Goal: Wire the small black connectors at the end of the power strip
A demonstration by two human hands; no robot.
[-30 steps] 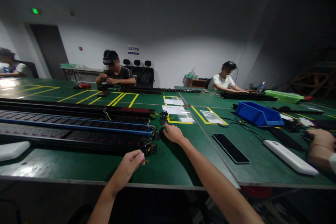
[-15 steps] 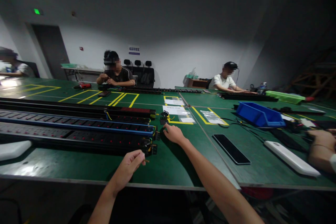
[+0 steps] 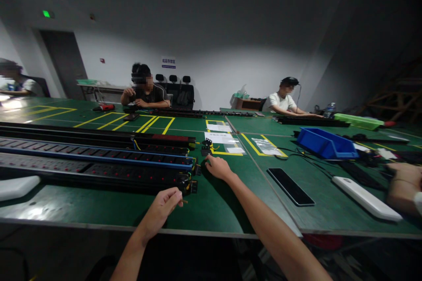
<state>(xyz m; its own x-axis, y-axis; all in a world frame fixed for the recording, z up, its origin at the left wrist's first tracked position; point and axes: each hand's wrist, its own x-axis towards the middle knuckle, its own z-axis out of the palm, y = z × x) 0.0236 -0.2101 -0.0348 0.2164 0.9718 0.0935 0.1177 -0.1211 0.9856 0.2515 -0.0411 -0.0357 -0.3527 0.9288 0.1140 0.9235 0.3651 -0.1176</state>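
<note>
My left hand (image 3: 165, 205) is closed in a pinch over the table's front part. From its fingertips sticks out a thin, short brownish piece (image 3: 185, 202), too small to name. Farther forward, my right hand (image 3: 218, 168) rests on the table with its fingers loosely bent and slightly apart. Its fingertips are at a small black part (image 3: 206, 151), and I cannot tell whether they touch it. Left of my hands lie long black strips with rows of red-marked sockets (image 3: 132, 174), one edged in blue (image 3: 108, 153). Wires and black connectors (image 3: 194, 186) show at their right ends.
A phone (image 3: 290, 187), a long white device (image 3: 365, 199) and a blue bin (image 3: 326, 143) are on the right. Another white object (image 3: 18, 188) lies at left. Papers (image 3: 220, 138) and a plastic bag (image 3: 265, 146) lie ahead. A co-worker's arm (image 3: 405, 189) reaches in at right.
My two hands have stayed in place. Across the table, the person in the dark shirt has turned their head and raised a hand slightly.
</note>
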